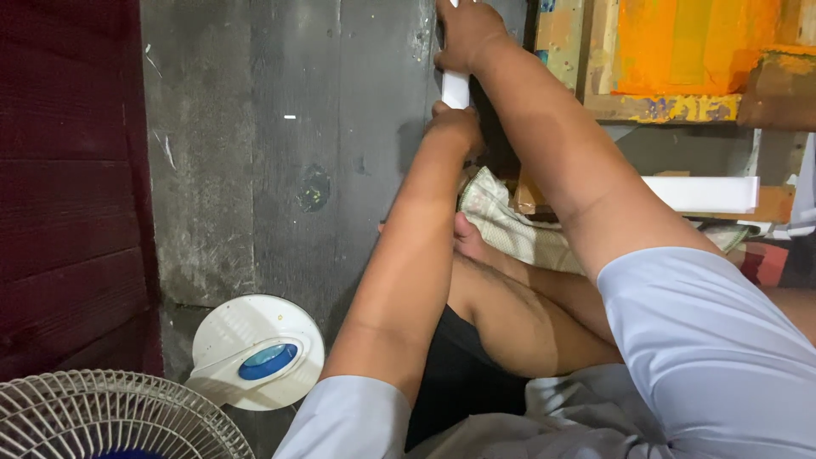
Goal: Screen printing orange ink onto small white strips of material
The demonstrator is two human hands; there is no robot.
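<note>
A person sits on a dark grey concrete floor (pixel 255 153), both arms stretched forward in pale grey short sleeves. The 2 hands hold a narrow white flat strip (pixel 456 87), probably plastic or painted wood, which stands upright against the grey wall at the top centre of the view. The right hand (pixel 463 34) is higher, its fingers wrapped shut around the upper part of the strip. The left hand (pixel 456 126) is just below, at the strip's lower end; its fingers curl toward the strip, but whether they are clamped on it cannot be told from behind.

A bare foot rests on a cream patterned cloth (pixel 510 225) beneath the arms. To the right are an orange-painted wooden frame (pixel 680 51) and a long white rectangular block (pixel 705 194). At lower left stands a white electric fan, its round base (pixel 255 348) with a blue oval and its wire grille (pixel 102 416) showing.
</note>
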